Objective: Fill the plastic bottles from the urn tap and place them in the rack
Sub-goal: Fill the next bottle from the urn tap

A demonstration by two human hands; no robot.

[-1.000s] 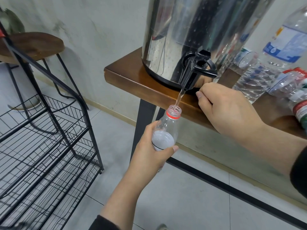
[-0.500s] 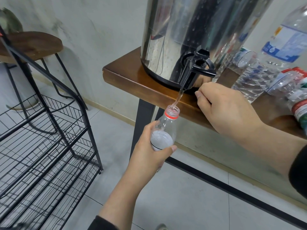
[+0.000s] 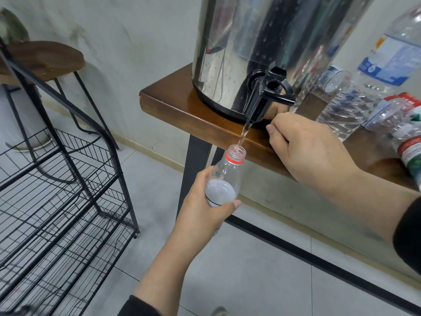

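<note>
Steel fills the top of our head view: the shiny cylindrical metal urn [image 3: 262,42] stands on the brown wooden tabletop [image 3: 173,99], and a thin stream runs from its black plastic tap [image 3: 265,96] straight into the open mouth of the small clear plastic bottle with the red neck ring [image 3: 225,176]. We hold that bottle below the table edge, tilted a little towards the spout, our left hand [image 3: 205,213] wrapped round its lower body with the thumb across the front. Our right hand [image 3: 307,149] sits just beside the tap with its fingers curled under; whether it grips the lever we cannot tell, as the fingertips are hidden.

How far along are we? Early, by our reckoning. The water surface shows somewhere round the middle of the bottle, though the hand covers the lower part, so filling is under way, not finished. The black wire rack [image 3: 57,190] to the left shows no bottles on the shelves we can see.

On the table to the right lie and stand several other clear plastic bottles [image 3: 346,106]. They look empty or nearly so, though that is hard to judge, and we take them to be waiting their turn.
</note>
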